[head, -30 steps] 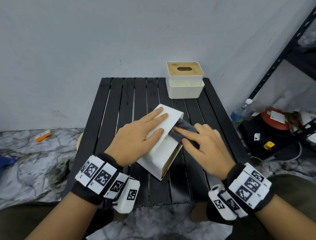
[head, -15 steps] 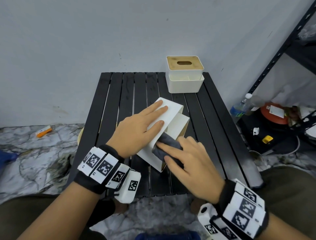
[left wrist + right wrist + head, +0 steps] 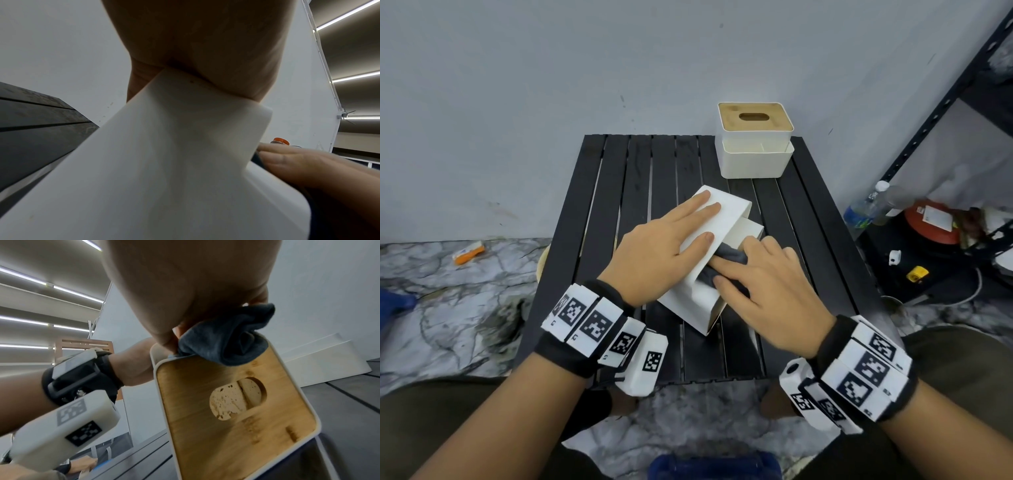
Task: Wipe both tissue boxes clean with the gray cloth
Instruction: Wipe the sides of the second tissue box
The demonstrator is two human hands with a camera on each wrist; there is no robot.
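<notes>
A white tissue box [image 3: 729, 210] lies on its side, slanted across the middle of the black slatted table [image 3: 640, 178]. Its bamboo lid [image 3: 226, 418] faces my right. My left hand [image 3: 681, 240] rests flat on the box's upper face, fingers straight. My right hand [image 3: 743, 274] pinches the bunched gray cloth [image 3: 731, 255] between thumb and fingers and presses it on the box's right-hand ledge. In the right wrist view the cloth [image 3: 222, 340] sits at the lid's top edge. The second tissue box [image 3: 755, 147] stands upright at the table's back right corner.
A gray wall runs behind the table. A black metal rack [image 3: 941, 113] stands at the right, with a water bottle [image 3: 866, 209], a red round item [image 3: 931, 222] and small clutter on the floor by it. An orange object [image 3: 469, 252] lies on the marble floor at left.
My right hand slid the cloth along the box toward me, then back away to mid-length. My left hand stayed flat on the box. The head view shifted slightly.
</notes>
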